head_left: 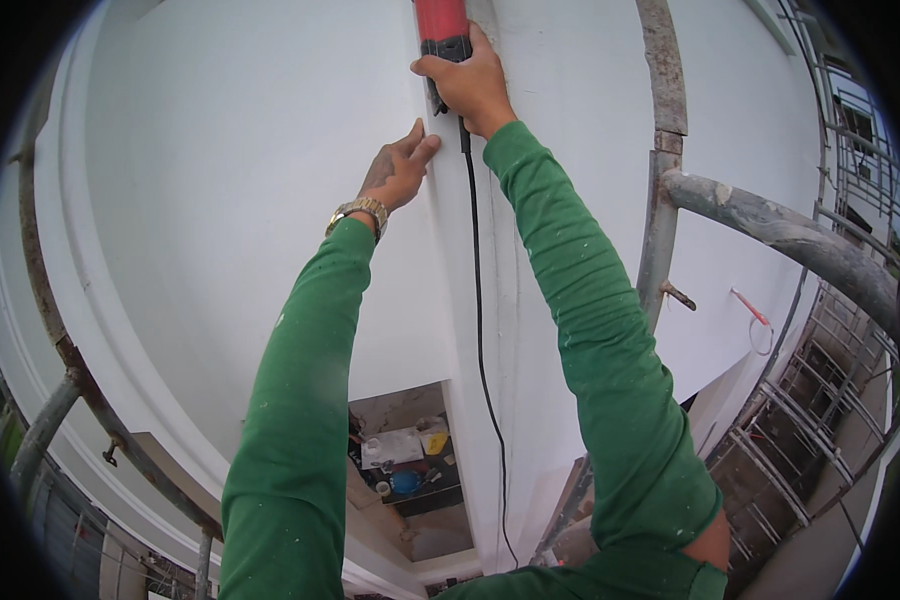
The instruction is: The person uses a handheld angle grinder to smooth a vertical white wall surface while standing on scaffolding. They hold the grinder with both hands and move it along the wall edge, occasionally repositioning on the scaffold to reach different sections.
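At the top centre, my right hand [473,83] grips a red and black power tool [442,25] held against a white vertical trim or column edge [445,200]. A black cord [478,290] hangs from the tool down along the column. My left hand [398,168], with a metal wristwatch [362,212], is a little lower and left, fingers extended and touching the white surface beside the edge. Both forearms are in green sleeves.
Metal scaffold tubes run at left [45,420] and right [780,225], with more scaffolding [820,380] beyond. A red-handled implement [750,305] is by the right wall. An opening below shows a cluttered surface with a blue object [406,482] and white sheet [390,450].
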{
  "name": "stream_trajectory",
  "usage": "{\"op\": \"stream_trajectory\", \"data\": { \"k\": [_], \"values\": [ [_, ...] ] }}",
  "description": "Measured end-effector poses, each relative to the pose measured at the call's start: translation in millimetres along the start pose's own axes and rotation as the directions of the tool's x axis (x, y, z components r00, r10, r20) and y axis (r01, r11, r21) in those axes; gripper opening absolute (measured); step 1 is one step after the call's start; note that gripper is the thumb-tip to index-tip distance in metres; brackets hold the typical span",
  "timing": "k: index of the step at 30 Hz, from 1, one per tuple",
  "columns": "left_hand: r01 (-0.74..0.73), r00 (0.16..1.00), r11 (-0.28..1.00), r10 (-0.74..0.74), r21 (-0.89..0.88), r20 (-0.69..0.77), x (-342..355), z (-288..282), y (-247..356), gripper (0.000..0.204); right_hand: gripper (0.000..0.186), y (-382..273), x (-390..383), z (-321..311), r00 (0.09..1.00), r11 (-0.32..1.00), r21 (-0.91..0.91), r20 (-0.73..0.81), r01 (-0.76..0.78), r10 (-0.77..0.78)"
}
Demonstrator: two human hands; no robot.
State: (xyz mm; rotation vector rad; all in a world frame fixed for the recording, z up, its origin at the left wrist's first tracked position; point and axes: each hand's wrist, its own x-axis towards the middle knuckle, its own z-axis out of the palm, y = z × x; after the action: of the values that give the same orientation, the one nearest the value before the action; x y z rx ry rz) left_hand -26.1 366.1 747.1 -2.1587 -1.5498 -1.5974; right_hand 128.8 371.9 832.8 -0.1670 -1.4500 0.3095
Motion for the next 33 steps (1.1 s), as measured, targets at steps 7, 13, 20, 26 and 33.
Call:
{"op": "stream_trajectory", "data": {
  "k": [7, 13, 20, 26, 33],
  "values": [
    [0.011, 1.000, 1.000, -0.012, -0.029, -0.027, -1.8, 2.5, -2.1, 0.077, 0.074, 0.2, -16.8, -3.6, 1.000, 1.000, 0.016, 0.021, -0.010, 0.010],
    [0.004, 0.999, 0.998, -0.006, -0.061, -0.044, -2.8, 6.2, -1.8, 0.075, 0.077, 10.6, -23.0, -7.0, 0.999, 0.999, 0.023, 0.026, -0.024, 0.024],
    [0.096, 0.995, 0.988, -0.098, -0.118, -0.009, -11.4, 7.6, 2.3, 0.073, 0.073, 14.8, -32.2, -7.3, 1.000, 0.999, 0.052, 0.021, -0.007, 0.006],
    [0.087, 0.994, 0.986, -0.076, -0.144, 0.085, -32.3, 10.3, -11.7, 0.077, 0.077, 14.8, -42.9, -10.0, 0.999, 0.999, 0.051, 0.029, -0.019, 0.018],
    [0.098, 0.986, 0.992, -0.087, -0.073, 0.142, -47.8, 13.4, -16.3, 0.078, 0.084, 18.2, -60.4, -13.6, 0.998, 0.997, 0.053, 0.043, -0.051, 0.048]
  ]
}}
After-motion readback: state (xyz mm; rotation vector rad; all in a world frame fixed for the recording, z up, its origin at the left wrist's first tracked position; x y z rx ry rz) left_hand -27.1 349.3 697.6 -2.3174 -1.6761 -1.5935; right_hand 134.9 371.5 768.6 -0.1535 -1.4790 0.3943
